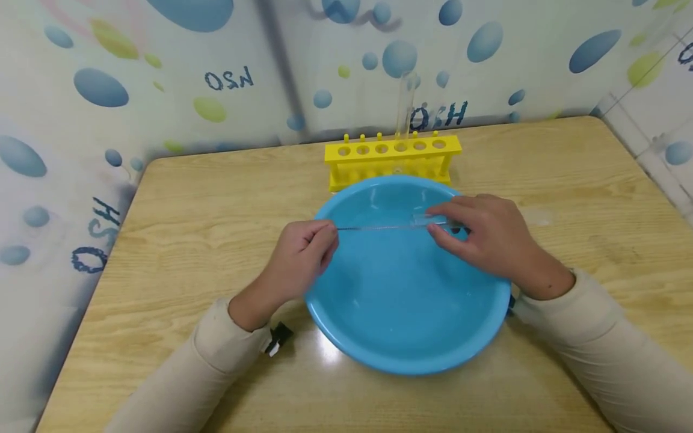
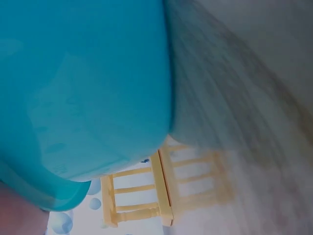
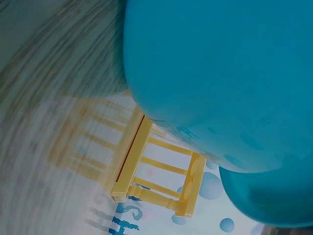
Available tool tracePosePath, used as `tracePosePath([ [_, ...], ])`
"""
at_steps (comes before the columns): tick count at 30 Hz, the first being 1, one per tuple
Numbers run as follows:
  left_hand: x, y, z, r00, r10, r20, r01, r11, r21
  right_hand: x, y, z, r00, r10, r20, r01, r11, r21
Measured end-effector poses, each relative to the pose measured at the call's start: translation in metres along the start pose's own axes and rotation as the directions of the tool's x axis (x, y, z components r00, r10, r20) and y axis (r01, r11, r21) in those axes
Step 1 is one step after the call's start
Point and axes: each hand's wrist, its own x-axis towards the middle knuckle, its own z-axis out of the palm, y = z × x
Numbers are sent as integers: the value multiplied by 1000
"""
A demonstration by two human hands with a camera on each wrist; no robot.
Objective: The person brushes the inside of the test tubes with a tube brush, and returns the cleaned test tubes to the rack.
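Note:
Over the blue basin [image 1: 400,300], my left hand [image 1: 303,255] grips the end of a thin twisted wire [image 1: 373,228], apparently the handle of a test tube brush. The wire runs level to the right, to the mouth of a clear glass test tube [image 1: 419,220]. My right hand [image 1: 484,237] holds that tube between thumb and fingers, lying about level. Fingers hide much of the tube, and the brush's bristles cannot be made out. Both wrist views mostly show the basin's outer wall; a blurred bit of the left hand [image 2: 19,213] shows low in the left one.
Behind the basin stands a yellow test tube rack [image 1: 392,149], with another clear test tube [image 1: 405,108] upright in it. All of this is on a wooden table [image 1: 216,210] against a wall [image 1: 162,78] patterned with blue and green drops.

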Motion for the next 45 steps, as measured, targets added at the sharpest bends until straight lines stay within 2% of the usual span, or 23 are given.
tracePosePath([
  [5, 2, 3, -7, 993, -101, 62, 105, 992, -65, 0, -1, 0, 1000, -6, 20, 6, 1000, 11],
  [8, 3, 3, -7, 993, -111, 47, 114, 991, -77, 0, -1, -1, 1000, -18, 16, 17, 1000, 11],
  [11, 2, 0, -3, 999, -32, -11, 32, 999, -8, 2, 0, -1, 1000, -23, 3, 23, 1000, 5],
  [14, 0, -4, 2, 994, 82, -65, -76, 992, 101, 2, 0, -1, 1000, -19, -1, 19, 1000, -2],
  [17, -2, -6, 4, 982, 164, -91, -143, 969, 201, 2, 0, -1, 1000, -18, 2, 18, 1000, 1],
  [20, -2, -4, 4, 971, 209, -118, -167, 941, 294, 2, 0, -2, 1000, -15, -10, 16, 1000, 6],
  [24, -1, -1, 3, 950, 275, -146, -193, 889, 416, 3, 0, -3, 1000, -4, -20, 4, 1000, 10],
  [28, -2, 2, 3, 928, 337, -161, -200, 813, 547, 2, 0, -2, 1000, 4, -15, -4, 1000, 11],
  [32, -2, 5, 1, 894, 424, -141, -229, 705, 671, 2, 0, -2, 1000, 5, -25, -5, 1000, 11],
  [35, -2, 5, -2, 855, 511, -93, -276, 599, 751, 2, 0, -2, 1000, 10, -25, -10, 1000, 11],
  [38, -3, 5, -7, 801, 598, -24, -338, 484, 807, 1, 0, 0, 1000, 15, -16, -14, 1000, 15],
  [40, -4, 5, -11, 765, 644, 25, -380, 420, 824, 0, 0, 0, 1000, 15, -16, -15, 1000, 19],
  [42, -4, 4, -14, 733, 677, 64, -416, 372, 830, -1, 0, 1, 1000, 17, -23, -16, 1000, 25],
  [43, -5, 4, -16, 721, 688, 78, -430, 356, 830, -1, 0, 1, 1000, 17, -26, -17, 999, 27],
  [45, -4, 4, -18, 706, 701, 104, -451, 331, 829, 0, 0, 1, 999, 22, -27, -21, 999, 30],
])
